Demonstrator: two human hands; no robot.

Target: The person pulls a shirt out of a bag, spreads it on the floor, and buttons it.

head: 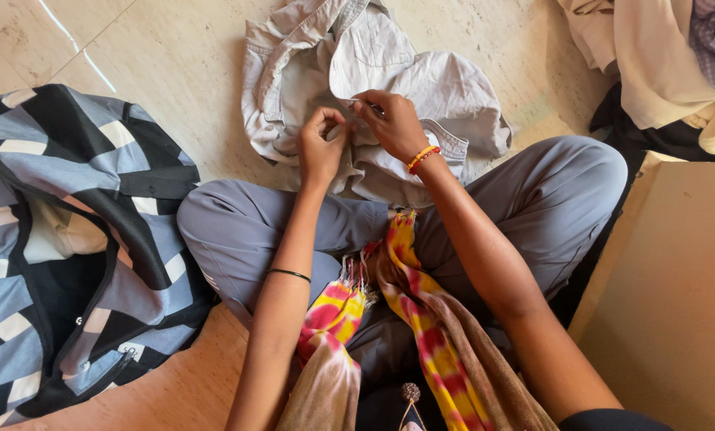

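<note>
Pale grey cotton was pinched between our fingertips: our left hand and our right hand were both closed on a fold of the light grey shirt, close together near what looked like its front edge, though we could not tell whether a button or a seam lay under the fingers. The shirt lay crumpled on the marble floor just beyond our crossed knees, its lower part draped against our grey trousers. We judged it light, soft and limp, likely to sag and bunch wherever unsupported, so the stiffer stitched edges, the collar or the placket, seemed the surest places to hold. A red-and-yellow tie-dye scarf hung down over our lap. To our left sat an open bag patterned in black, blue-grey and cream; to our right, a heap of clothes and a tan board.
</note>
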